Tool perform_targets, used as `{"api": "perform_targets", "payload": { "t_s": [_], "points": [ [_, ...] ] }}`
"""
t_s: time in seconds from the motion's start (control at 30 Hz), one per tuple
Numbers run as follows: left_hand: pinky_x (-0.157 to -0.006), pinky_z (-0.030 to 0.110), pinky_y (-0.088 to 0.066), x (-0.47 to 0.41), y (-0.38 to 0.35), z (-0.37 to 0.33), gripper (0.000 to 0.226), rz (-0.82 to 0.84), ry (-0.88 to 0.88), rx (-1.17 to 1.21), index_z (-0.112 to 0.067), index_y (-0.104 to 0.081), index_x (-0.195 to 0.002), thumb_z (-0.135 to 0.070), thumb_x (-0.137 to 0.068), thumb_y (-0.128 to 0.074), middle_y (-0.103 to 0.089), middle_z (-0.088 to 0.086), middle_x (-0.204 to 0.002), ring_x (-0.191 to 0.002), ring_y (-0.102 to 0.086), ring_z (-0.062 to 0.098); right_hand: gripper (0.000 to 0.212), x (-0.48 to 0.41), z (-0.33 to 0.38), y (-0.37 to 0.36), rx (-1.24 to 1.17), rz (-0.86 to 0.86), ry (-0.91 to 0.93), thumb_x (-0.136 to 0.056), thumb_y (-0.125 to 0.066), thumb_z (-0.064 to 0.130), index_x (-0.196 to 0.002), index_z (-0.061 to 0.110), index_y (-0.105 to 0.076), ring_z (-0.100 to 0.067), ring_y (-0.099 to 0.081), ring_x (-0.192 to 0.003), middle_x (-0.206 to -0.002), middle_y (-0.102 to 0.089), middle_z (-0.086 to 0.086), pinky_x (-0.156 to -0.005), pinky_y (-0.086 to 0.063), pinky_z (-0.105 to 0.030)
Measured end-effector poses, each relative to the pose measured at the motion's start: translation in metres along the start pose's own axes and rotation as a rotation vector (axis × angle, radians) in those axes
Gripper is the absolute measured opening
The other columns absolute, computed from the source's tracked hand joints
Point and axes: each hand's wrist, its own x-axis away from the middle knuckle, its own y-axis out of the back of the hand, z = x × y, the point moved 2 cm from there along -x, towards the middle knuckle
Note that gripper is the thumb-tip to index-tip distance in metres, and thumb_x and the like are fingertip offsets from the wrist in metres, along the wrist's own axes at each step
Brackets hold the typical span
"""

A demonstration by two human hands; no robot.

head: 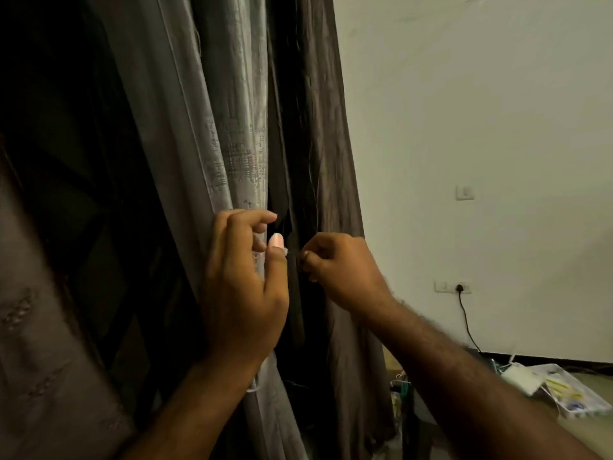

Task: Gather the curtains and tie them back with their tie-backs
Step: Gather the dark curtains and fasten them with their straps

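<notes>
Head view: left hand [242, 287] grips grey curtain [232, 127]; right hand [341, 270] pinches, seemingly, a dark tie-back [294, 247].

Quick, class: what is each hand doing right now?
Left hand: grips the grey curtain.
Right hand: pinches a dark strip; what it is cannot be told.

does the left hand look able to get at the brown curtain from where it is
Probably yes: the left hand grips the grey curtain right beside the brown curtain, nothing between them, though it would have to let go.
</notes>
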Motion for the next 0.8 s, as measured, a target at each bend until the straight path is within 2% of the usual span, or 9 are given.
{"api": "perform_targets", "payload": {
  "t_s": [0.07,0.2,0.27,0.37,0.47,0.63,0.73,0.8],
  "points": [
    [-0.072,0.018,-0.049,-0.012,-0.014,0.005,0.016,0.07,0.022,0.016,-0.015,-0.059,-0.109,-0.011,-0.094,-0.057,-0.054,-0.007,-0.105,-0.087,-0.054,0.003,0.014,-0.01,-0.002,0.01,0.007,-0.106,-0.007,-0.098,-0.06,0.026,-0.099,0.023,-0.073,-0.005,-0.07,-0.076,-0.086,-0.073,0.009,-0.078,-0.063,-0.032],
    [-0.073,0.032,-0.057,-0.029,-0.056,0.028,0.021,0.216,0.173,0.069,-0.024,-0.057,-0.114,-0.023,-0.094,-0.056,-0.052,-0.011,-0.112,-0.098,-0.058,0.012,0.015,-0.031,-0.016,0.031,0.024,-0.279,-0.053,-0.094,-0.058,0.021,-0.092,0.021,-0.073,-0.014,-0.071,-0.076,-0.083,-0.074,0.004,-0.074,-0.061,-0.038],
    [-0.078,0.03,-0.053,-0.036,-0.079,0.039,0.027,0.284,0.249,0.046,-0.026,-0.054,-0.121,-0.027,-0.094,-0.057,-0.05,-0.008,-0.121,-0.105,-0.056,0.012,0.015,-0.045,-0.029,0.042,0.039,-0.314,-0.089,-0.092,-0.057,0.019,-0.09,0.025,-0.071,-0.015,-0.071,-0.078,-0.083,-0.074,0.004,-0.074,-0.059,-0.036],
    [-0.082,0.029,-0.046,-0.052,-0.121,0.057,0.038,0.335,0.294,0.004,-0.025,-0.048,-0.13,-0.032,-0.094,-0.057,-0.046,-0.003,-0.134,-0.114,-0.053,0.016,0.015,-0.076,-0.055,0.06,0.014,-0.357,-0.144,-0.089,-0.056,0.021,-0.094,0.03,-0.067,-0.018,-0.073,-0.082,-0.089,-0.075,0.0,-0.08,-0.062,-0.043],
    [-0.093,0.039,-0.048,-0.073,-0.165,0.075,0.048,0.313,0.258,-0.077,-0.023,-0.043,-0.136,-0.036,-0.092,-0.059,-0.041,0.001,-0.14,-0.123,-0.047,0.022,0.026,-0.113,-0.086,0.08,0.02,-0.411,-0.19,-0.086,-0.053,0.025,-0.107,0.025,-0.068,-0.019,-0.072,-0.084,-0.093,-0.075,-0.001,-0.082,-0.061,-0.045],
    [-0.1,0.044,-0.042,-0.117,-0.252,0.1,0.074,0.212,0.11,-0.253,-0.023,-0.032,-0.145,-0.049,-0.084,-0.065,-0.032,0.007,-0.145,-0.129,-0.039,0.029,0.032,-0.191,-0.149,0.102,0.094,-0.453,-0.229,-0.093,-0.052,0.022,-0.123,0.021,-0.062,-0.02,-0.065,-0.088,-0.109,-0.07,-0.002,-0.077,-0.05,-0.032],
    [-0.111,0.054,-0.032,-0.147,-0.307,0.122,0.093,0.197,0.096,-0.382,-0.027,-0.018,-0.15,-0.06,-0.078,-0.066,-0.016,0.011,-0.155,-0.141,-0.023,0.034,0.037,-0.249,-0.189,0.105,0.078,-0.412,-0.224,-0.095,-0.053,0.021,-0.132,0.017,-0.056,-0.021,-0.062,-0.092,-0.118,-0.067,-0.005,-0.079,-0.049,-0.033],
    [-0.112,0.059,-0.027,-0.163,-0.338,0.138,0.103,0.218,0.084,-0.457,-0.03,-0.009,-0.152,-0.064,-0.074,-0.068,-0.005,0.012,-0.159,-0.145,-0.015,0.037,0.042,-0.29,-0.214,0.102,0.053,-0.359,-0.217,-0.096,-0.056,0.023,-0.137,0.014,-0.051,-0.024,-0.063,-0.101,-0.127,-0.066,-0.01,-0.086,-0.053,-0.037]
  ]
}}
